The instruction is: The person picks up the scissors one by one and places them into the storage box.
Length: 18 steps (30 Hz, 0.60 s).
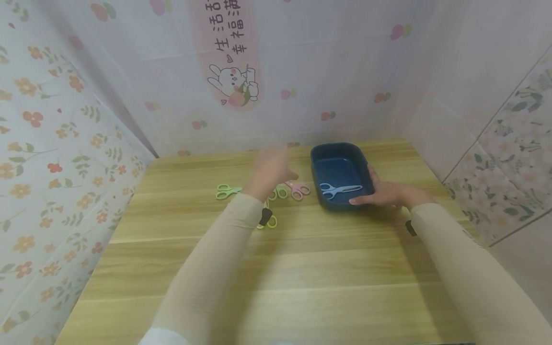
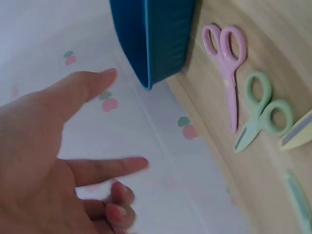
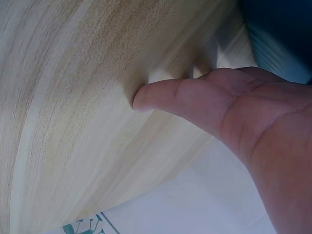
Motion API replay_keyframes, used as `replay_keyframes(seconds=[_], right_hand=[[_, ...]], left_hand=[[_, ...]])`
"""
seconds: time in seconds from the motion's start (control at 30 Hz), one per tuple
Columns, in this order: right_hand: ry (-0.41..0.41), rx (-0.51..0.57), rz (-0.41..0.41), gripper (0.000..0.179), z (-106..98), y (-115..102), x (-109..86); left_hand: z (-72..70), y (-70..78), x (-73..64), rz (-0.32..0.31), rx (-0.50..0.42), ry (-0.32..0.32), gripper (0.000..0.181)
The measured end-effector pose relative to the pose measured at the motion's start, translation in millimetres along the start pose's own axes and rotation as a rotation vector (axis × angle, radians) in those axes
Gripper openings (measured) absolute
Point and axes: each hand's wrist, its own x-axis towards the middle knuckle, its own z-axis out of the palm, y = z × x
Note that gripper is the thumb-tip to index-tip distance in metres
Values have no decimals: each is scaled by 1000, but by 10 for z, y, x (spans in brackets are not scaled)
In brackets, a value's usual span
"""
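Note:
Fingers spread and empty, my left hand (image 1: 269,172) hovers over the far part of the table. Beneath it lie pink scissors (image 2: 228,63) and green scissors (image 2: 258,111), with yellow scissors (image 2: 297,132) nearer to me. Another pair of green scissors (image 1: 230,190) is to the left, its blades partly hidden behind my left wrist. My right hand (image 1: 384,192) holds the front right corner of a deep blue tray (image 1: 340,167), thumb over the rim and fingers along the outer wall. Light blue scissors (image 1: 342,189) lie inside it.
The wooden table (image 1: 302,268) ends at a patterned curtain (image 1: 302,96) behind the tray. A floral panel (image 1: 509,143) rises on the right, and a flowered cloth (image 1: 64,158) hangs along the left.

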Motion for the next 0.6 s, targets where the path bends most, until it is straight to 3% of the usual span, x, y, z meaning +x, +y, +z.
replay_keyframes(seconds=[0.1, 0.17, 0.3, 0.33, 0.53, 0.6], right_hand=[[-3, 7, -1, 148, -7, 8, 15], [-3, 5, -8, 148, -8, 3, 22], [8, 4, -24, 147, -11, -13, -2], [7, 5, -23, 146, -13, -12, -8], [-10, 0, -2, 146, -14, -13, -30], [-11, -3, -1, 146, -12, -9, -21]], left_hand=[[75, -112, -177, -83, -41, -11, 36], [177, -192, -310, -137, -39, -5, 45], [404, -299, -524, -241, -99, 7, 44], [465, -312, -575, -260, -90, 12, 44], [740, -308, -800, -382, 77, -106, 66], [811, -295, -856, -412, 78, -120, 72]])
